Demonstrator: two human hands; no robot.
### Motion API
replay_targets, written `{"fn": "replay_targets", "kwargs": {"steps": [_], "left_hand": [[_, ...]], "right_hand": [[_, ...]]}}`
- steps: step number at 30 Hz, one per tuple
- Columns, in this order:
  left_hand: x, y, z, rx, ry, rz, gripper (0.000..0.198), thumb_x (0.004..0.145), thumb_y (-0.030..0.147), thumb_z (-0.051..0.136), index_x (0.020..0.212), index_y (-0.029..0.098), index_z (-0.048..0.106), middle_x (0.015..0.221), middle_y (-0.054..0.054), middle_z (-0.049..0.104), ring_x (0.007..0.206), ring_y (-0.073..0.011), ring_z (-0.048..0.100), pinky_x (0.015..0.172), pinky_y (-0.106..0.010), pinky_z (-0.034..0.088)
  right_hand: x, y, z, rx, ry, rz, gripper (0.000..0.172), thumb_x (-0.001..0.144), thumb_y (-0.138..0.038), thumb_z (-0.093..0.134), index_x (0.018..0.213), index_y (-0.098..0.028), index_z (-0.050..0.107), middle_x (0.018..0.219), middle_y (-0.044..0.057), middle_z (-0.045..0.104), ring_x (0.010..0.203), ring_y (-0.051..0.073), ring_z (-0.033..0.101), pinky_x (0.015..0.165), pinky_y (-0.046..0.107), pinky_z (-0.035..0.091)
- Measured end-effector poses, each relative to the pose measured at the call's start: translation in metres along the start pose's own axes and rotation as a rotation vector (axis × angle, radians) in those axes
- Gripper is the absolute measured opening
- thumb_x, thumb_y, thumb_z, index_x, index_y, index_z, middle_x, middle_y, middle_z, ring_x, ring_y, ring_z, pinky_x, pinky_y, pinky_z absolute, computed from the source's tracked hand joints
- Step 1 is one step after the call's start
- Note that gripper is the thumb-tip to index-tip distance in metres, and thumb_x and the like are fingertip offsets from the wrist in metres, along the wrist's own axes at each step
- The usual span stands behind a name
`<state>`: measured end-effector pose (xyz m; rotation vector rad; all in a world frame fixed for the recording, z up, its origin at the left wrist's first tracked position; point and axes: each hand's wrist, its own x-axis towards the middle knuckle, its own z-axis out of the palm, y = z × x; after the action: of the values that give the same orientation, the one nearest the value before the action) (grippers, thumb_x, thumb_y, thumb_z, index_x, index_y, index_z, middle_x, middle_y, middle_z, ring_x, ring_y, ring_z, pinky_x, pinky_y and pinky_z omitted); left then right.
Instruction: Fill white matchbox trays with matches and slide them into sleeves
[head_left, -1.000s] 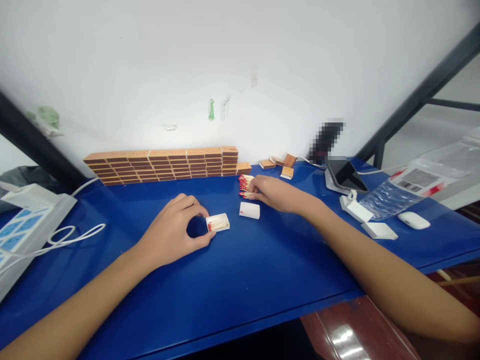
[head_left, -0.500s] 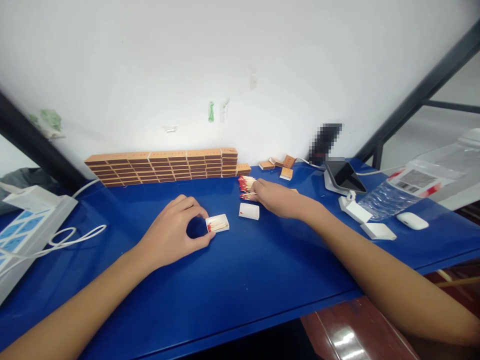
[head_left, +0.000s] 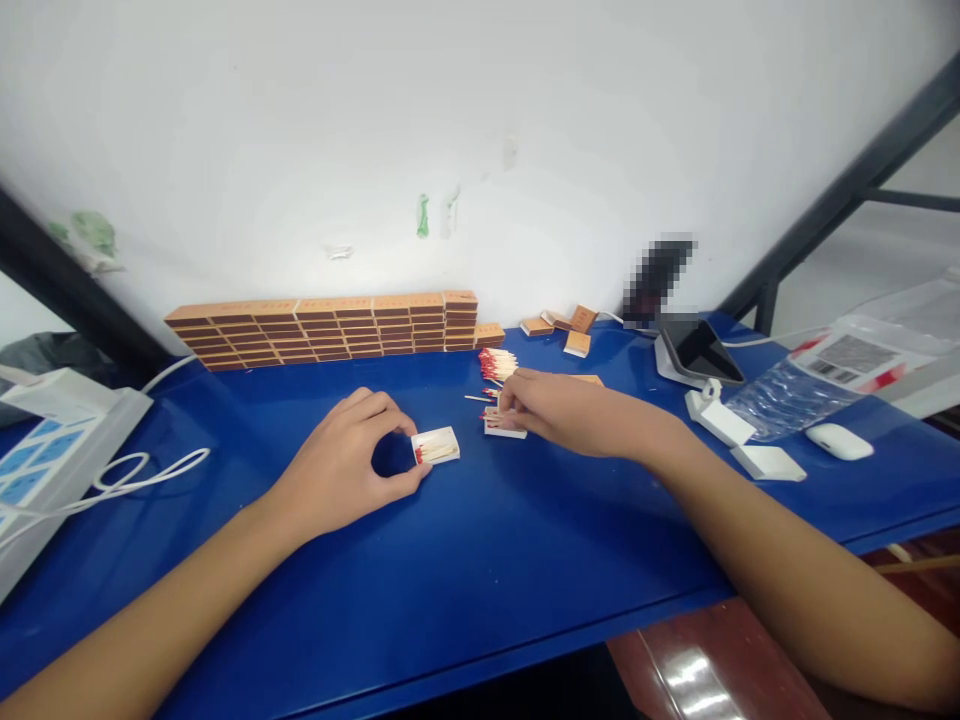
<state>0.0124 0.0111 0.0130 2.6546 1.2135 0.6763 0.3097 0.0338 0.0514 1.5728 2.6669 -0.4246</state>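
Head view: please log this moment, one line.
left hand: holds white rectangular tray, red-tipped wooden matches inside; right hand: at second white tray; behind: brown matchboxes

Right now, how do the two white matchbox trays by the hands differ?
The left tray is gripped at its left end by the left hand; the right tray sits beneath the right hand. The left tray's matches lie in plain view, while the right tray's contents are partly covered. The left tray is slightly nearer the camera than the right tray. Both are white and open-topped.
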Motion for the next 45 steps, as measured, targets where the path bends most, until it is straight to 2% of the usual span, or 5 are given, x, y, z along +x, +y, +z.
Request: {"fn": "replay_targets", "kwargs": {"steps": [7, 13, 20, 36, 45], "left_hand": [[0.001, 0.0, 0.0, 0.002, -0.005, -0.011, 0.026, 0.089, 0.045, 0.073, 0.102, 0.023, 0.072, 0.105, -0.005, 0.071, 0.096, -0.0258, 0.061, 0.085, -0.043, 0.051], [0.001, 0.0, 0.0, 0.012, -0.006, -0.003, 0.03, 0.089, 0.046, 0.074, 0.108, 0.023, 0.072, 0.106, -0.005, 0.071, 0.098, -0.026, 0.061, 0.087, -0.044, 0.052], [0.0, 0.0, 0.002, 0.004, 0.002, 0.007, 0.041, 0.089, 0.048, 0.075, 0.121, 0.023, 0.071, 0.113, -0.007, 0.072, 0.104, -0.0279, 0.062, 0.091, -0.046, 0.053], [0.0, 0.001, 0.002, -0.009, -0.003, 0.032, 0.027, 0.092, 0.044, 0.072, 0.11, 0.025, 0.073, 0.108, -0.005, 0.071, 0.1, -0.026, 0.062, 0.088, -0.044, 0.053], [0.001, 0.001, 0.003, -0.012, 0.002, 0.032, 0.027, 0.091, 0.044, 0.072, 0.11, 0.024, 0.073, 0.108, -0.006, 0.071, 0.101, -0.0268, 0.063, 0.088, -0.045, 0.053]], "right_hand": [[0.0, 0.012, -0.009, 0.056, 0.089, -0.12, 0.017, 0.103, -0.026, 0.055, 0.107, -0.018, 0.07, 0.111, 0.011, 0.073, 0.097, 0.023, 0.065, 0.08, 0.032, 0.046], [0.009, 0.005, 0.006, 0.057, 0.054, -0.077, 0.012, 0.1, -0.024, 0.061, 0.099, -0.019, 0.072, 0.104, 0.008, 0.075, 0.089, 0.02, 0.066, 0.072, 0.029, 0.042], [0.001, 0.009, -0.003, 0.001, 0.044, -0.063, 0.011, 0.098, -0.025, 0.062, 0.096, -0.019, 0.07, 0.098, 0.007, 0.074, 0.082, 0.019, 0.062, 0.068, 0.03, 0.039], [0.009, -0.002, 0.009, 0.117, 0.071, -0.224, 0.021, 0.104, -0.032, 0.057, 0.092, -0.018, 0.068, 0.097, 0.006, 0.073, 0.076, 0.016, 0.059, 0.067, 0.029, 0.039], [0.0, -0.007, -0.002, -0.018, 0.093, -0.058, 0.025, 0.102, -0.039, 0.06, 0.092, -0.02, 0.073, 0.09, 0.007, 0.075, 0.077, 0.019, 0.062, 0.063, 0.031, 0.034]]}}
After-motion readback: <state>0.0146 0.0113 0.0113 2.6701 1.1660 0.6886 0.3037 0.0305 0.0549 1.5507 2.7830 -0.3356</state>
